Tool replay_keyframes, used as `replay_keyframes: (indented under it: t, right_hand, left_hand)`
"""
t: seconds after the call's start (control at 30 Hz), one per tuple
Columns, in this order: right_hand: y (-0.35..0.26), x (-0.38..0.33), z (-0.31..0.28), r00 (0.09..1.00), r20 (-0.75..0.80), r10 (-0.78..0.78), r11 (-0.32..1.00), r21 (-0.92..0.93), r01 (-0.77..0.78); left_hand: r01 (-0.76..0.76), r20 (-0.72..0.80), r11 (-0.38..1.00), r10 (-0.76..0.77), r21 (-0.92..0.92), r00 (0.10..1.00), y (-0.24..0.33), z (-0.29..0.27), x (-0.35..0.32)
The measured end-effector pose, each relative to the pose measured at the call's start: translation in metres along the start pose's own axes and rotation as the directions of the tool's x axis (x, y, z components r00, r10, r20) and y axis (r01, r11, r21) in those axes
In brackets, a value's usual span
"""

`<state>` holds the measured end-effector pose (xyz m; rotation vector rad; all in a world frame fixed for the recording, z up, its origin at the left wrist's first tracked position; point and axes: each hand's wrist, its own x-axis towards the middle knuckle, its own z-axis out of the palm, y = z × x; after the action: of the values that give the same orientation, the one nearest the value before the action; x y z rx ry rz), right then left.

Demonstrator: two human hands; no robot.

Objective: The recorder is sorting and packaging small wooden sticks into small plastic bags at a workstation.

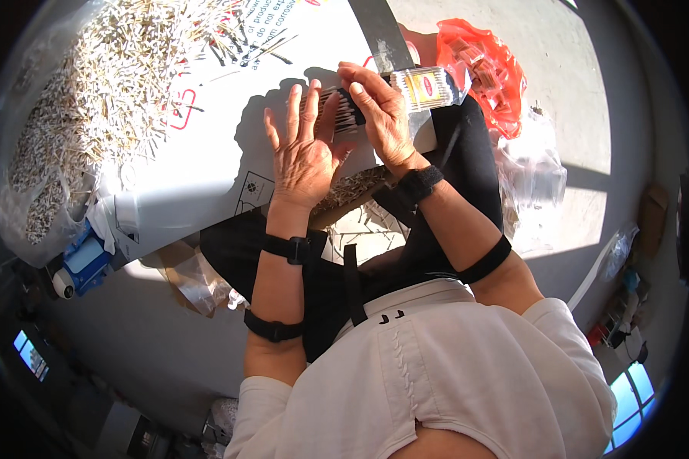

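A neat row of cotton swabs lies partly in shadow near the right edge of the white printed board in front of me. My left hand is spread flat beside it, fingers over its left end and nothing gripped. My right hand bends around the row's right end, thumb apart from the curved fingers; some fingertips are hidden. Just past the right hand lies a clear pack of cotton swabs with a yellow and red label.
A big heap of loose cotton swabs covers the left of the board, partly in a clear plastic bag. Beyond the board's right edge are a red plastic bag with small packets and crumpled clear plastic. Loose swabs lie under the front edge.
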<state>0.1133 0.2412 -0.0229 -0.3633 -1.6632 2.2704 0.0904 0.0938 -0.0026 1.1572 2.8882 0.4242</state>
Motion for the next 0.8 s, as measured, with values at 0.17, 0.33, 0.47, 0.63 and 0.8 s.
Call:
replay_keyframes:
  t: [0.17, 0.33, 0.47, 0.63, 0.8]
  right_hand:
    - [-0.016, -0.003, -0.013, 0.978, 0.183, -0.103, 0.876, -0.449, 0.176]
    - [-0.015, -0.005, -0.021, 0.906, 0.403, -0.133, 0.573, -0.714, 0.402]
    - [-0.016, -0.006, -0.018, 0.887, 0.434, -0.156, 0.447, -0.770, 0.455]
    - [-0.015, -0.005, -0.015, 0.879, 0.449, -0.159, 0.349, -0.808, 0.475]
    - [-0.007, -0.004, -0.021, 0.912, 0.364, -0.187, 0.528, -0.746, 0.406]
  left_hand:
    - [0.104, -0.265, 0.961, -0.174, -0.258, 0.948, -0.012, -0.006, -0.009]
    - [0.088, -0.262, 0.956, -0.164, -0.279, 0.951, -0.016, -0.006, -0.007]
    - [0.093, -0.190, 0.975, -0.132, -0.203, 0.973, -0.018, -0.004, -0.008]
    - [0.076, -0.172, 0.983, -0.105, -0.167, 0.980, -0.020, -0.006, -0.005]
    - [0.060, -0.174, 0.988, -0.085, -0.142, 0.981, -0.024, -0.006, 0.000]
